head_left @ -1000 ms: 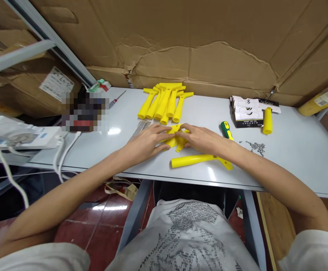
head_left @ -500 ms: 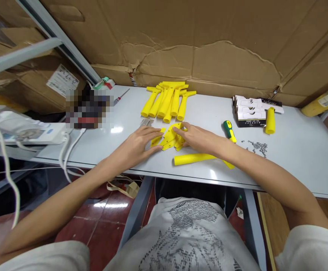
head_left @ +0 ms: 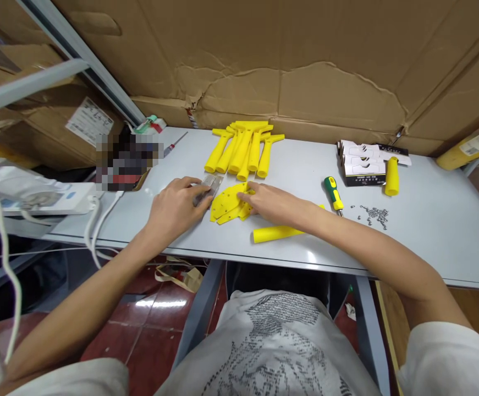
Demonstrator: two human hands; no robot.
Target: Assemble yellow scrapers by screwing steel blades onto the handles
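On the table [head_left: 429,225], the left hand [head_left: 177,206] grips a clear pack [head_left: 212,183] while the half-open right hand [head_left: 267,199] touches yellow plates [head_left: 226,204].

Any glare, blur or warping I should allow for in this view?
Head view: glare spots on the white table below the yellow tube; wide-angle bowing toward the edges; a pixelated block at left; small screws hard to separate.

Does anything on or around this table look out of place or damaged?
Yes, mildly. Small metal pieces, apparently screws, lie loose on the tabletop, with strays outside the cluster and no container around them. The cardboard behind is creased and looks torn low down, left of middle. The yellow plates overlap unevenly.
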